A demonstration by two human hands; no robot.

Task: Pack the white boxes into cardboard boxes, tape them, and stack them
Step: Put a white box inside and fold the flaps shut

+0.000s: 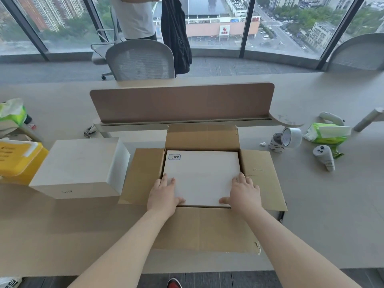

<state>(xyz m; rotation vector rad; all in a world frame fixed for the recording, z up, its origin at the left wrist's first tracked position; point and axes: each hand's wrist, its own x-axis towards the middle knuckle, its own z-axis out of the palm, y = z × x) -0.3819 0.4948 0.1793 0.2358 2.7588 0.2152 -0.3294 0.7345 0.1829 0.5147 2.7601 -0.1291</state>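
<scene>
Left hand, right hand: released fingers flat on white box near corners, snug in cardboard box

Worktop, left edge: yellow container; behind it, a green tissue pack. Far edge, centre: brown divider panel, upright; a key bunch at its left foot. Right side: second green tissue pack, with one white handheld controller in front and another behind. Beyond the worktop: two grey mesh chairs, a standing person, a hanging dark garment.
</scene>
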